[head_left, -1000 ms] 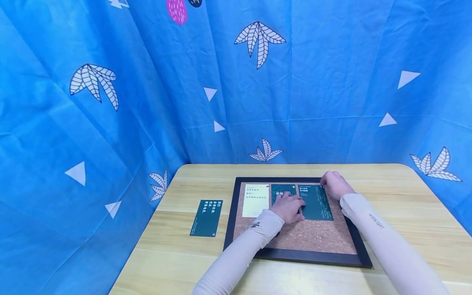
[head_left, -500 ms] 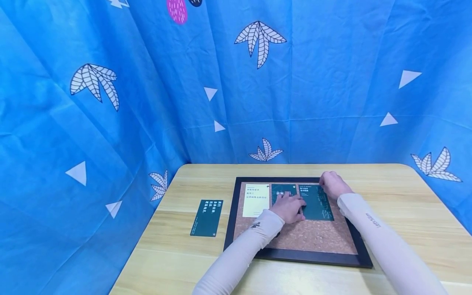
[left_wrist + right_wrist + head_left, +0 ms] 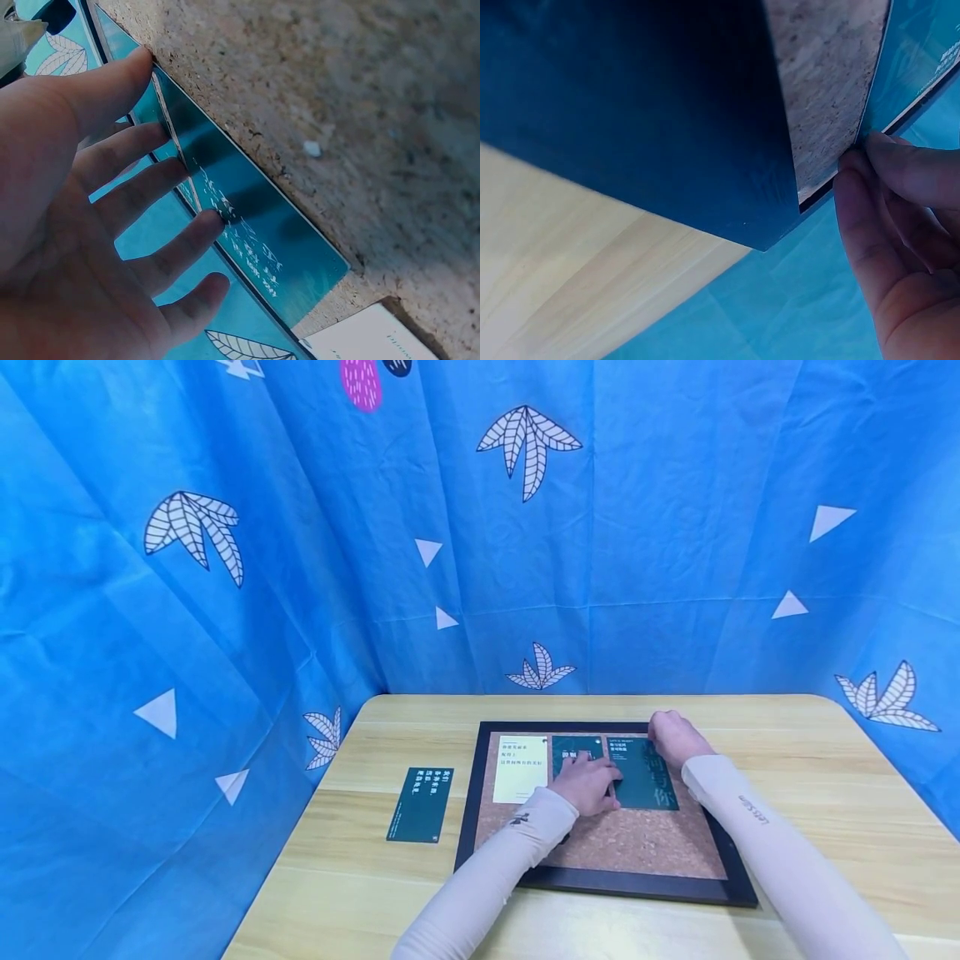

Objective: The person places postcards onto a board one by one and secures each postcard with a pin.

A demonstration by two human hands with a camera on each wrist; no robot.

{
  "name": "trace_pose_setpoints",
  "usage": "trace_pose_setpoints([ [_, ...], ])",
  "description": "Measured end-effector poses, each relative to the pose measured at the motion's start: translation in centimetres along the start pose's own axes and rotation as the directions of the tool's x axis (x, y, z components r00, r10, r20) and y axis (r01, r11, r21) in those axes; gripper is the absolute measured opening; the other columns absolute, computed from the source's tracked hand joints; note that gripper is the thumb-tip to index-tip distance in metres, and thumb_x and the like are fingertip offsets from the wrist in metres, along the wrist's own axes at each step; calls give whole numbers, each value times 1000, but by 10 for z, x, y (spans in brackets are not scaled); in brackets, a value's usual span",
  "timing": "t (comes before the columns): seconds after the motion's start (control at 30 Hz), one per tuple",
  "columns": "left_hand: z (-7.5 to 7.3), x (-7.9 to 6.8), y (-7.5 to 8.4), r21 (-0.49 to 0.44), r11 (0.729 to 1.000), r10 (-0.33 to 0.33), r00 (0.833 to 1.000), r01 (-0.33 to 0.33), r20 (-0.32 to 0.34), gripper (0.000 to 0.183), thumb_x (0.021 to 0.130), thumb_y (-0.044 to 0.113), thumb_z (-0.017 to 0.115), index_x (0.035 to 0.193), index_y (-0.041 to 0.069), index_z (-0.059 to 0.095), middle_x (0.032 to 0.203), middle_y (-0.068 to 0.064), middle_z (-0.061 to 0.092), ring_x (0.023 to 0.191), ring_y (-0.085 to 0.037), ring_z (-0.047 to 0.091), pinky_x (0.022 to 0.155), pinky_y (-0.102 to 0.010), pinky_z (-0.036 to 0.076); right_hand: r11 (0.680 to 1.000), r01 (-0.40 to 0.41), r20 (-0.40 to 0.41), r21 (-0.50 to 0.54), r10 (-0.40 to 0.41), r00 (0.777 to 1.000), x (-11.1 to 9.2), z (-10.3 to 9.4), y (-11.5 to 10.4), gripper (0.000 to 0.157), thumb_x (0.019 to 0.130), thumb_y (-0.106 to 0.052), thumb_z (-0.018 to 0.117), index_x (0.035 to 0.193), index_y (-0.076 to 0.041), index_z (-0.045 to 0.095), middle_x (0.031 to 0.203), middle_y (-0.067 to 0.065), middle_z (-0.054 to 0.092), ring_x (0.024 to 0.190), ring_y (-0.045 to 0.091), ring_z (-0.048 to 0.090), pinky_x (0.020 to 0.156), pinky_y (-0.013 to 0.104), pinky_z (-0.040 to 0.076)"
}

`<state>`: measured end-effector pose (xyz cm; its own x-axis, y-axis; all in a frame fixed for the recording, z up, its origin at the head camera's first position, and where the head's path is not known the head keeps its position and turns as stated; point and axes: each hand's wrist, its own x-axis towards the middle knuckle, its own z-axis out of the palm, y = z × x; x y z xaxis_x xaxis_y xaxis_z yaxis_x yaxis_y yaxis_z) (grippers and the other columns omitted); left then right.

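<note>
Three cards lie in a row on a cork board [image 3: 637, 843] with a dark frame: a pale yellow card [image 3: 521, 770], a middle green card [image 3: 579, 743] and a right green card [image 3: 634, 777]. My left hand [image 3: 588, 783] rests with spread fingers over the middle green card, its thumb near the right one. My right hand [image 3: 678, 740] is at the right green card's upper right corner. There, in the right wrist view, thumb [image 3: 907, 165] and fingers pinch together; what sits between them is hidden.
Another green card [image 3: 420, 804] lies on the wooden table [image 3: 337, 893], left of the board. Small dots mark the upper right corners of the yellow and middle cards. A blue patterned curtain [image 3: 660, 527] hangs behind and to the left of the table.
My right hand has shifted slightly left at the right green card's corner, covering a little more of it. My left hand and the cards stay where they were.
</note>
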<state>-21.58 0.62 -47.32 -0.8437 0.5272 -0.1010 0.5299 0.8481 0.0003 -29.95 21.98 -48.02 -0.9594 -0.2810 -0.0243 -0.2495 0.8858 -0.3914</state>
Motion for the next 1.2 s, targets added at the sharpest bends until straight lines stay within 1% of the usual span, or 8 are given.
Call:
trace_pose_setpoints([
  [0.07, 0, 0, 0, 3, 1000, 4, 1000, -4, -4, 48, 97, 51, 68, 142, 36, 62, 152, 17, 56, 136, -19, 52, 109, -41, 47, 1000, 2, 1, -1, -2, 1000, 0, 0, 0, 23, 95, 9, 53, 92, 2, 75, 86, 15, 72, 70, 20, 61, 62, 36, 53],
  [0.17, 1, 0, 0, 4, 1000, 9, 1000, -9, -6, 48, 97, 51, 68, 142, 36, 62, 151, 16, 56, 135, -20, 53, 109, -41, 47, 1000, -1, 13, 12, 1, 1000, -2, -1, 0, 25, 96, 9, 52, 93, 3, 75, 88, 17, 73, 72, 22, 63, 63, 37, 54],
  [0.3, 1, 1, -1, 0, 1000, 7, 1000, -7, -1, 48, 97, 51, 67, 143, 36, 61, 152, 16, 56, 136, -19, 52, 109, -41, 47, 999, -7, 39, 44, 5, 999, -4, -2, 0, 26, 97, 10, 50, 105, 8, 75, 102, 24, 74, 87, 30, 72, 73, 44, 61],
  [0.37, 1, 1, -2, -2, 1000, 4, 1000, -4, 0, 48, 97, 51, 67, 143, 36, 61, 152, 16, 56, 135, -19, 52, 109, -41, 46, 998, -5, 50, 55, 2, 999, -6, -3, 0, 27, 96, 11, 50, 109, 10, 74, 107, 28, 73, 94, 35, 72, 78, 46, 61],
  [0.5, 2, 2, -2, -2, 1000, 5, 1000, -5, 2, 48, 98, 51, 67, 143, 36, 61, 152, 16, 56, 135, -19, 51, 109, -41, 46, 999, 13, 50, 48, -16, 999, -9, -2, 1, 29, 95, 12, 49, 111, 11, 73, 110, 29, 72, 100, 40, 72, 82, 49, 61],
  [0.73, 2, 2, -2, -2, 1000, 6, 1000, -6, 8, 48, 98, 51, 67, 143, 36, 61, 152, 16, 56, 134, -19, 52, 109, -41, 46, 999, 49, 4, 14, -49, 999, -15, -2, 4, 29, 95, 10, 49, 108, 10, 75, 107, 28, 73, 102, 43, 70, 86, 52, 59],
  [1.03, 1, 1, -1, -3, 1000, 6, 1000, -6, 19, 49, 98, 51, 66, 144, 36, 60, 153, 16, 55, 135, -19, 51, 109, -40, 46, 998, 60, 13, -11, -60, 998, -15, 0, 5, 30, 94, 12, 48, 109, 11, 74, 109, 31, 72, 103, 45, 70, 86, 52, 59],
  [1.2, 2, 1, 0, 1, 1000, 6, 1000, -6, 16, 49, 98, 51, 66, 144, 36, 60, 153, 16, 55, 134, -19, 52, 109, -40, 47, 998, 59, 23, -6, -59, 998, -14, 0, 7, 31, 95, 12, 47, 107, 10, 75, 106, 29, 73, 98, 42, 71, 83, 51, 60],
])
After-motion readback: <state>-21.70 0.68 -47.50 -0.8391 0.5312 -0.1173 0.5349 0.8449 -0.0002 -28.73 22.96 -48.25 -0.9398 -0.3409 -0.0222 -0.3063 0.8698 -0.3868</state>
